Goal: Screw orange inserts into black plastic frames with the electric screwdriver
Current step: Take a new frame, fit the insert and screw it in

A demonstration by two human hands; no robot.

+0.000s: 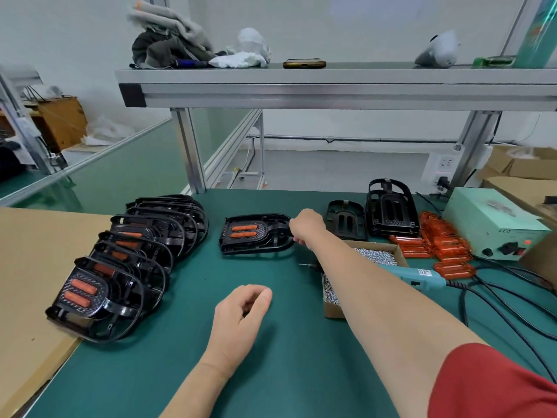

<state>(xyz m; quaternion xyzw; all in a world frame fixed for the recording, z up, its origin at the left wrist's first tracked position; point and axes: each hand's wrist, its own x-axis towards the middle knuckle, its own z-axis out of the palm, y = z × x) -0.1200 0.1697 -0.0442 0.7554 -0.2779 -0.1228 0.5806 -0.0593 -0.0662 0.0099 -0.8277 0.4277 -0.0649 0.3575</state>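
A black plastic frame (pixel 256 233) with two orange inserts fitted lies flat mid-table. My right hand (pixel 306 226) reaches out and grips its right rim. My left hand (pixel 241 315) hovers near the front of the mat with fingers loosely curled; whether it holds anything small I cannot tell. The teal electric screwdriver (pixel 416 277) lies on the mat behind my right forearm, tip pointing left. Loose orange inserts (pixel 443 242) are piled at the right. Bare black frames (pixel 391 211) stand behind them.
A row of several finished frames (pixel 129 260) leans along the left, next to a cardboard sheet (pixel 30 267). A cardboard box of screws (pixel 373 254) sits under my right arm. A pale green power unit (pixel 494 224) and black cables (pixel 506 312) occupy the right.
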